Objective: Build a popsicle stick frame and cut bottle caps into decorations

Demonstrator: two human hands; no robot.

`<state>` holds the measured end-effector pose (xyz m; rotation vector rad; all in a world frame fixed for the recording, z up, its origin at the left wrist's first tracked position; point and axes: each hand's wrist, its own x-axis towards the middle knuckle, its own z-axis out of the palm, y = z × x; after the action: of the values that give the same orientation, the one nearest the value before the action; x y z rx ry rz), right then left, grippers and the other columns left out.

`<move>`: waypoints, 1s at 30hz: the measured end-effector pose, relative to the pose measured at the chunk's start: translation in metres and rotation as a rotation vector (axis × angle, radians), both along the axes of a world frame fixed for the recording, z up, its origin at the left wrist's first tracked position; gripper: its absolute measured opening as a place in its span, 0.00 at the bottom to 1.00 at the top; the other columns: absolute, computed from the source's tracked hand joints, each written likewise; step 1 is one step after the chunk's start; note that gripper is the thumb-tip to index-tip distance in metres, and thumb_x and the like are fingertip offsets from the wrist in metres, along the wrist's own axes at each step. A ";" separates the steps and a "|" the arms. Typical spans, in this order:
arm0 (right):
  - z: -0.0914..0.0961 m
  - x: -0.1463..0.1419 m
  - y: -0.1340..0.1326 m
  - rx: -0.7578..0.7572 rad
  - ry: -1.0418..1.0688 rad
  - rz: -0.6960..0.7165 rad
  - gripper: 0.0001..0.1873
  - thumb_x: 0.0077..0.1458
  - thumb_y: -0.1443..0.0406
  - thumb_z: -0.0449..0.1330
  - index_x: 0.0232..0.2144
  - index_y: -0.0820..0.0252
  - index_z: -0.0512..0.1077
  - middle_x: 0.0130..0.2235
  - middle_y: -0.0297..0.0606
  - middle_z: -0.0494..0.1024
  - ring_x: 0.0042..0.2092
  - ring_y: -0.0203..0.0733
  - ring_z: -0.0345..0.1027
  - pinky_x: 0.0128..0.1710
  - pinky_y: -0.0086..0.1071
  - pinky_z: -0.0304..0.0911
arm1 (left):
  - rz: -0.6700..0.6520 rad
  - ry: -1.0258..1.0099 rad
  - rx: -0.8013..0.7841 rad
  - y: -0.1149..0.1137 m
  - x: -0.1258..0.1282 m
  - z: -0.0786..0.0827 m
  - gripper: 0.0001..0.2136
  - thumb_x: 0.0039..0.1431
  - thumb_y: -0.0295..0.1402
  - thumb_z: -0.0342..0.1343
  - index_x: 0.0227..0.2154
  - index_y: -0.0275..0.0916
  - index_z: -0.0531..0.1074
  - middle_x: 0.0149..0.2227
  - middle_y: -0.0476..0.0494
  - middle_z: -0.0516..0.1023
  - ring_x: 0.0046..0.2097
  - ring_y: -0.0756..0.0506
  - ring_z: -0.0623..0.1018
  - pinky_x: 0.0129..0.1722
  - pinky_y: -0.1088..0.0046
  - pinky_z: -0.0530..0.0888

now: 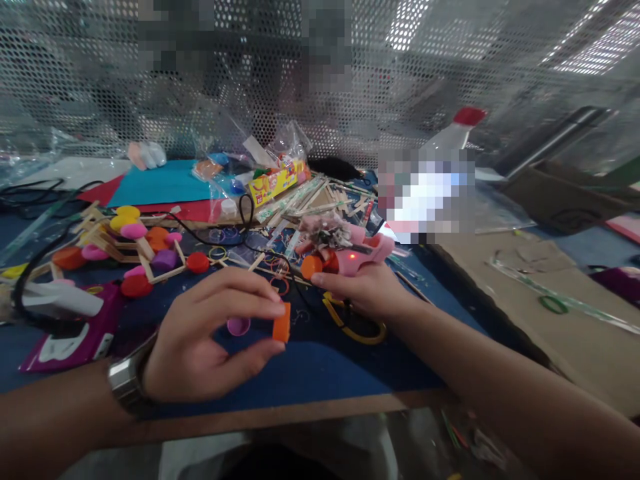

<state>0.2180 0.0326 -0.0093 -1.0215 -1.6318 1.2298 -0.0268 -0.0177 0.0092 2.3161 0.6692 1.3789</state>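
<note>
My left hand [215,340], a metal watch at its wrist, pinches a small orange bottle cap [282,323] edge-on between thumb and fingertips. Behind those fingers a purple cap [239,326] lies on the blue tabletop. My right hand [370,290] is closed around a pink glue gun [357,257] with a glowing red light; its fingers are mostly hidden. Another orange cap [311,267] sits at the right thumb's tip; whether the thumb holds it, I cannot tell. Scissors with yellow handles [355,327] lie under the right hand.
At left stands a stick frame [165,273] with several coloured caps, near a purple packet [75,333]. Black cable [200,235] crosses the table. Loose sticks [345,200] and a yellow box [280,183] lie behind. Cardboard [520,293] covers the right side; a spray bottle [453,137] stands beyond.
</note>
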 end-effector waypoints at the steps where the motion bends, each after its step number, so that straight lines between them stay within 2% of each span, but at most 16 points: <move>1: 0.000 0.000 0.000 -0.052 0.031 0.015 0.20 0.47 0.58 0.72 0.42 0.55 0.76 0.42 0.39 0.81 0.45 0.50 0.75 0.49 0.43 0.72 | 0.025 -0.008 -0.082 0.000 0.001 -0.001 0.13 0.54 0.26 0.69 0.43 0.42 0.81 0.40 0.41 0.83 0.41 0.43 0.83 0.42 0.67 0.82; 4: -0.001 0.001 -0.002 -0.108 0.126 0.056 0.19 0.45 0.59 0.74 0.39 0.56 0.76 0.39 0.37 0.79 0.42 0.46 0.75 0.47 0.40 0.71 | 0.034 -0.066 -0.319 0.002 0.002 -0.005 0.13 0.55 0.27 0.69 0.43 0.45 0.81 0.43 0.39 0.82 0.45 0.41 0.82 0.45 0.65 0.82; 8: -0.003 0.001 -0.004 -0.132 0.203 0.087 0.21 0.43 0.59 0.76 0.39 0.56 0.76 0.38 0.36 0.79 0.41 0.44 0.75 0.45 0.39 0.72 | 0.022 -0.172 -0.506 0.004 0.003 -0.010 0.12 0.55 0.27 0.69 0.42 0.44 0.81 0.46 0.39 0.80 0.45 0.41 0.82 0.43 0.67 0.84; 12: -0.001 0.000 -0.006 -0.149 0.242 0.078 0.20 0.42 0.59 0.77 0.37 0.56 0.76 0.34 0.34 0.79 0.35 0.42 0.73 0.34 0.35 0.71 | -0.008 -0.225 -0.627 0.005 0.006 -0.009 0.10 0.54 0.29 0.71 0.40 0.42 0.81 0.42 0.40 0.82 0.39 0.43 0.84 0.39 0.69 0.84; 15: 0.000 -0.001 -0.007 -0.181 0.217 0.049 0.20 0.40 0.58 0.78 0.34 0.56 0.76 0.31 0.34 0.78 0.29 0.38 0.69 0.23 0.30 0.62 | -0.076 -0.245 -0.733 0.007 0.007 -0.008 0.10 0.55 0.30 0.71 0.39 0.41 0.81 0.39 0.40 0.83 0.37 0.45 0.84 0.38 0.72 0.83; 19: 0.001 -0.006 -0.007 -0.257 0.159 -0.039 0.22 0.36 0.55 0.79 0.27 0.57 0.73 0.23 0.31 0.74 0.22 0.34 0.62 0.16 0.27 0.52 | -0.102 -0.238 -0.785 0.008 0.008 -0.008 0.09 0.55 0.30 0.71 0.38 0.39 0.80 0.40 0.39 0.83 0.37 0.46 0.83 0.35 0.76 0.82; 24: 0.000 -0.012 -0.004 -0.329 0.156 -0.112 0.25 0.32 0.56 0.81 0.25 0.59 0.72 0.22 0.31 0.75 0.21 0.34 0.66 0.14 0.25 0.49 | -0.138 -0.206 -0.754 0.009 0.008 -0.007 0.07 0.56 0.30 0.70 0.37 0.39 0.81 0.45 0.37 0.81 0.37 0.46 0.84 0.36 0.75 0.83; 26: -0.001 -0.013 -0.003 -0.367 0.200 -0.136 0.25 0.30 0.57 0.81 0.26 0.58 0.72 0.25 0.33 0.78 0.24 0.38 0.72 0.15 0.25 0.53 | -0.148 -0.201 -0.744 0.009 0.009 -0.007 0.07 0.56 0.30 0.70 0.37 0.39 0.81 0.45 0.37 0.81 0.38 0.46 0.84 0.36 0.74 0.83; 27: -0.001 -0.013 -0.002 -0.378 0.238 -0.142 0.25 0.30 0.57 0.81 0.27 0.58 0.72 0.26 0.33 0.79 0.27 0.40 0.75 0.17 0.26 0.58 | -0.151 -0.201 -0.741 0.009 0.009 -0.007 0.07 0.56 0.30 0.70 0.37 0.39 0.81 0.44 0.37 0.81 0.38 0.46 0.84 0.36 0.73 0.83; 30: -0.003 -0.012 -0.001 -0.376 0.372 -0.128 0.23 0.34 0.56 0.80 0.29 0.57 0.75 0.29 0.33 0.80 0.35 0.45 0.80 0.33 0.37 0.76 | -0.155 -0.198 -0.747 0.009 0.008 -0.007 0.07 0.56 0.29 0.69 0.38 0.39 0.81 0.44 0.37 0.81 0.37 0.46 0.83 0.36 0.74 0.83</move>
<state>0.2063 0.0314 -0.0119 -1.0270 -1.0585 1.5665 -0.0183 -0.0086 0.0019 1.5840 0.7585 1.0282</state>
